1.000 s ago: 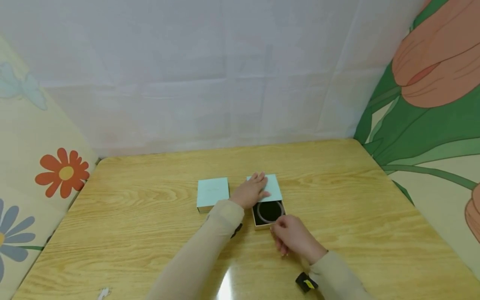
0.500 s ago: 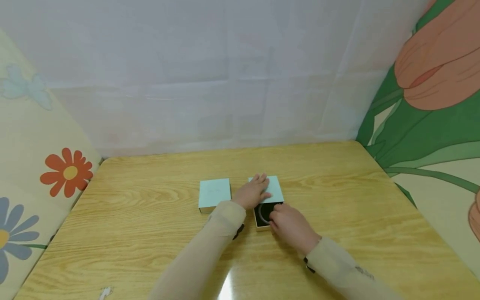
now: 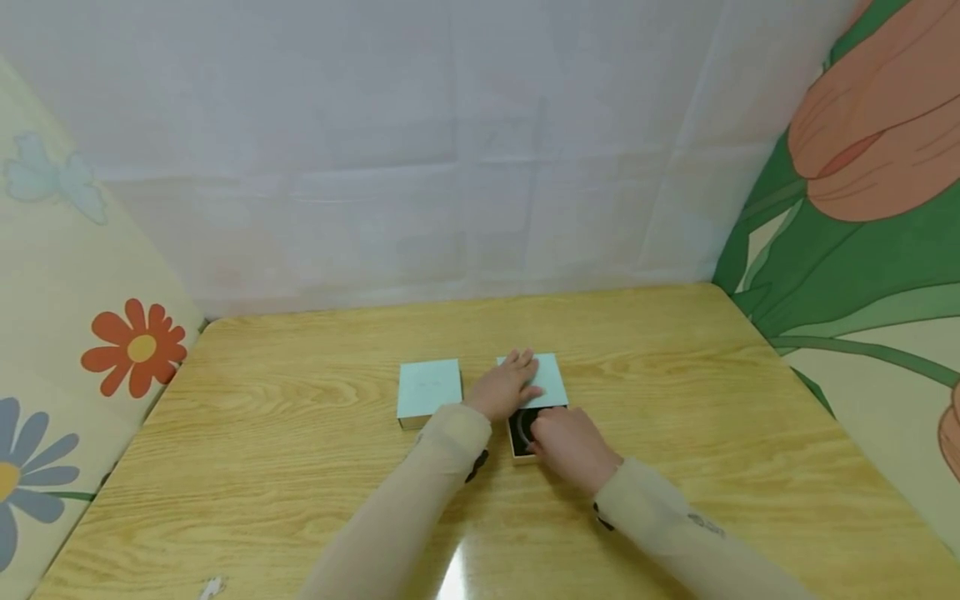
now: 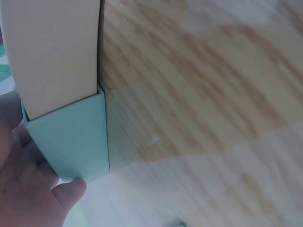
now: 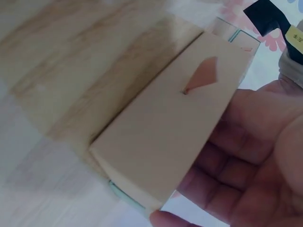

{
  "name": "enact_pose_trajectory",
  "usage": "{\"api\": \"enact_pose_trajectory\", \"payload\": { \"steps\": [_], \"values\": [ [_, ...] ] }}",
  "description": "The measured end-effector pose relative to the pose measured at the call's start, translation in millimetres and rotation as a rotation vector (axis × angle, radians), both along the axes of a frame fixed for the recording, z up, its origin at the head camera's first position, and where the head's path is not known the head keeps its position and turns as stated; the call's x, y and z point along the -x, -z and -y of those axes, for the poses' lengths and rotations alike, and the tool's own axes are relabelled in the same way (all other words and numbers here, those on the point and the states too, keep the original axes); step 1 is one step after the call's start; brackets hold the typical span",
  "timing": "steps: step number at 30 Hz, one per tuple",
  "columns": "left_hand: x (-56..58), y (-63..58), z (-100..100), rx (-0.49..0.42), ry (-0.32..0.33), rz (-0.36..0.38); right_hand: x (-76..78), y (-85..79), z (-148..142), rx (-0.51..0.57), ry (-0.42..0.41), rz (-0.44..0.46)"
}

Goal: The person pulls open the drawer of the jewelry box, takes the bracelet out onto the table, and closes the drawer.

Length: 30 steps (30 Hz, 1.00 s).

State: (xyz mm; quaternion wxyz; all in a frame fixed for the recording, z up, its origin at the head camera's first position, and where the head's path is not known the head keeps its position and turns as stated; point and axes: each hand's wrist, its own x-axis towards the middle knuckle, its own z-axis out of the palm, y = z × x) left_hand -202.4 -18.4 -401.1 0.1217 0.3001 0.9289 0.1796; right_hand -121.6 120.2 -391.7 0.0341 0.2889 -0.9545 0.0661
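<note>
A mint sleeve (image 3: 551, 382) of a slide-out box lies on the table, its cream drawer (image 3: 524, 459) pulled partway toward me. Across the top of the sleeve my left hand (image 3: 501, 390) presses with fingers extended; in the left wrist view its thumb (image 4: 70, 191) rests at the sleeve's edge. Inside the black-lined drawer is a grey ring shaped like a bangle (image 3: 522, 428), its right part covered by my right hand (image 3: 572, 446). That hand's fingers curl down into the drawer; I cannot tell whether they pinch the ring. A small ribbon tab (image 5: 203, 75) shows on the drawer's front.
A second mint box (image 3: 429, 388), closed, sits just left of the left hand. A small white object (image 3: 212, 588) lies at the near left edge of the wooden table (image 3: 300, 467). A white cloth backdrop (image 3: 360, 225) rises behind the table.
My right hand has moved from the drawer's front right corner up and left over the drawer, its fingers now inside and covering part of the ring. The left hand has stayed on the sleeve.
</note>
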Motion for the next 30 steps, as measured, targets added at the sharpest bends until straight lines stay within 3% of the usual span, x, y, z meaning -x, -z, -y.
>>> {"api": "enact_pose_trajectory", "payload": {
  "steps": [5,14,21,30],
  "values": [
    [0.2,0.3,0,0.001,-0.005,0.010,3.1,3.2,1,-0.045,-0.065,-0.080],
    [1.8,3.0,-1,0.015,-0.010,0.014,2.1,2.1,-3,-0.014,-0.068,-0.031],
    [1.5,1.5,-2,0.030,-0.018,0.014,-4.8,2.8,-11,-0.044,-0.128,-0.057],
    [0.3,0.1,-3,0.041,-0.021,0.017,-15.9,-0.1,-24,0.050,-0.154,-0.060]
  ]
}}
